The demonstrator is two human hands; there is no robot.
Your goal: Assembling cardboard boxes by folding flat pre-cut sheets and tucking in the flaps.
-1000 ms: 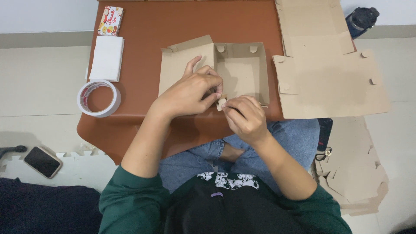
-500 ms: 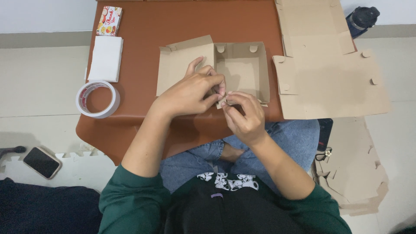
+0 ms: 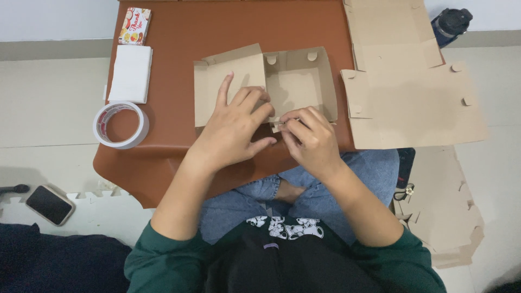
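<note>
A half-folded brown cardboard box (image 3: pixel 297 81) lies on the brown table (image 3: pixel 179 70), its lid flap spread to the left. My left hand (image 3: pixel 236 127) rests on the lid flap and the box's near wall, fingers bent over the edge. My right hand (image 3: pixel 309 141) pinches the near wall's tab at the front edge of the box, thumb and fingers closed on the cardboard. The two hands almost touch at the near wall.
Flat unfolded cardboard sheets (image 3: pixel 412 92) lie to the right. A roll of tape (image 3: pixel 120 125), a white pad (image 3: pixel 130 73) and a small colourful card (image 3: pixel 134 25) sit at the table's left. A phone (image 3: pixel 49 204) lies on the floor, a dark bottle (image 3: pixel 450 23) at top right.
Both hands shifted slightly along the box's near wall; the left fingers spread further over the lid flap while the right hand kept pinching the tab.
</note>
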